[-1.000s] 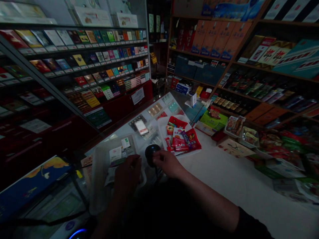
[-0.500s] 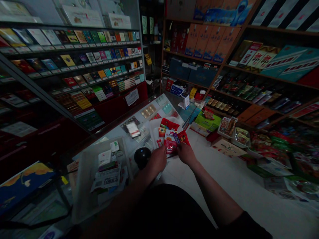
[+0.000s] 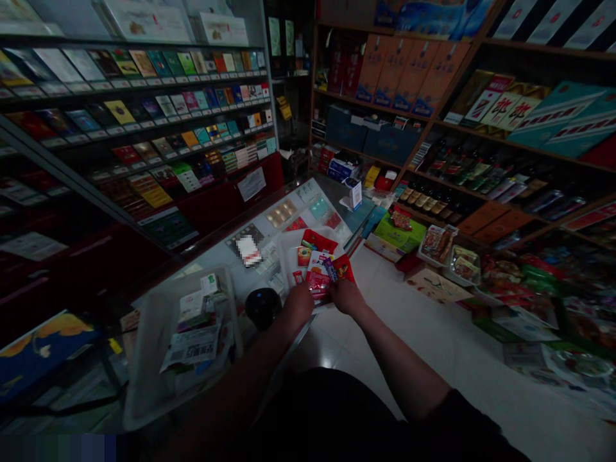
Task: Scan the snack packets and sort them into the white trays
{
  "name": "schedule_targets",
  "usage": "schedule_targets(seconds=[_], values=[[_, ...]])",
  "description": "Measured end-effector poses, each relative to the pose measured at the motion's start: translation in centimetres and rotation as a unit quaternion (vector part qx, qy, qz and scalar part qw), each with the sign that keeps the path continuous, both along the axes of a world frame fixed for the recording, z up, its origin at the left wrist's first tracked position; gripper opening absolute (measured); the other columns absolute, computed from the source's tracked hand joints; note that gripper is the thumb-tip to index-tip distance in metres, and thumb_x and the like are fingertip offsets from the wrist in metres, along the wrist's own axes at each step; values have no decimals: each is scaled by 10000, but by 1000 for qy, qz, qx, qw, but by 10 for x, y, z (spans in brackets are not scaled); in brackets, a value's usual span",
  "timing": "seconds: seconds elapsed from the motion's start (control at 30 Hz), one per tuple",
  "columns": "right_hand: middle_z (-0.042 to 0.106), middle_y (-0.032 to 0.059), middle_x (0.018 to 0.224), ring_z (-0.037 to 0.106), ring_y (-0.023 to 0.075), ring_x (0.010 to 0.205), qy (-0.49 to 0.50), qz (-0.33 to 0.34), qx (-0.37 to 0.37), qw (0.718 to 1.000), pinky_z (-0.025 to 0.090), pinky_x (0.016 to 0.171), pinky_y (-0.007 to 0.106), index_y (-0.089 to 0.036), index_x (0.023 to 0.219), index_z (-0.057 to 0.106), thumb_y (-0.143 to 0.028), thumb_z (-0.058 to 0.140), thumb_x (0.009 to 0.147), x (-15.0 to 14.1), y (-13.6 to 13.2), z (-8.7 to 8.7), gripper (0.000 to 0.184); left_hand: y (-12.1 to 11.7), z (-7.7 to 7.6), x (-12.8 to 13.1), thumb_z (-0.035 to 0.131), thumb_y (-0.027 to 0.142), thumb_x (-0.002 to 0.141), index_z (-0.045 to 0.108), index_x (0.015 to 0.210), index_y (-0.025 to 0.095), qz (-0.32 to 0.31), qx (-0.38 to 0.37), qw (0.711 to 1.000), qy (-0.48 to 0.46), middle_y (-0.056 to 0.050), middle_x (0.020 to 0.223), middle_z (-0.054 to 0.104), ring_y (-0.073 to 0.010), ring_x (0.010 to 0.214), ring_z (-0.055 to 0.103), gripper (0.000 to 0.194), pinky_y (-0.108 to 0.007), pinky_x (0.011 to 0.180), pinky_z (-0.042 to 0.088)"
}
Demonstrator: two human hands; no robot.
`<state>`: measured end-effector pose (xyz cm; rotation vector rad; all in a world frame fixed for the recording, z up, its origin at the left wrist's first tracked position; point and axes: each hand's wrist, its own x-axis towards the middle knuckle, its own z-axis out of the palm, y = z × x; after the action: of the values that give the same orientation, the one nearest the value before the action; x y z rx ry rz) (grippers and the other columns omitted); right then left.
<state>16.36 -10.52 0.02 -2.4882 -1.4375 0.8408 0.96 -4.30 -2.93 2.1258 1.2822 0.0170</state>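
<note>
Across the back and right, wooden shelving (image 3: 434,120): orange and blue cartons, teal boxes, and rows of bottles and cans.
Left side, cigarette display rack (image 3: 269,67): small packs in several tiers, over dark red panels.
Glass-topped counter (image 3: 262,234): runs diagonally between rack and floor (image 3: 399,327), with flat goods showing under its top.
White plastic bin (image 3: 137,378): at the counter's near left, holding papers and printed packets (image 3: 192,344).
White tray (image 3: 283,247): at the counter's floor-side edge, in front of the person, filled with snack packets (image 3: 319,264), mostly red, one purple.
Green box (image 3: 398,232): beyond the tray to the right, a red packet on top.
Left hand (image 3: 299,303): curled at the tray's near left edge; whether its fingers are clamped on the rim, I cannot tell.
Right hand (image 3: 347,296): curled at the near right edge, over a red packet; whether it grips packet or rim, I cannot tell.
Black rounded device (image 3: 263,308): between bin and tray, just beside the left hand.
Pixelated white item (image 3: 249,250): on the counter, left of the tray.
</note>
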Motion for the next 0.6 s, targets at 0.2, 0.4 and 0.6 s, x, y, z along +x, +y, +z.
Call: schedule_targets(seconds=[0.2,0.4,0.6], values=[[755,163,1042,714,278,1011,-7,2,25,1000,530,854,364,-173,1041,779,-294,569,945,-1,0,-8,261,1,2,0,508,57,891,716,989,119,25,-6,999,-24,-158,1026,757,-205,972,709,238,-283,869,511],[774,112,996,727,246,939,-8,-62,100,993,522,818,319,-192,1058,770,-272,579,927,-1,-8,3,246,-10,20,-9,465,74,915,703,1000,158,55,12,995,-84,-87,1002,749,-169,933,697,266,-266,857,516],[778,76,1057,718,224,975,18,-79,171,982,514,877,300,-197,1099,747,-268,581,937,-14,-10,26,243,-17,40,-29,491,126,922,688,1152,195,105,21,978,-180,-85,1119,759,-187,1029,704,311,-298,925,545]])
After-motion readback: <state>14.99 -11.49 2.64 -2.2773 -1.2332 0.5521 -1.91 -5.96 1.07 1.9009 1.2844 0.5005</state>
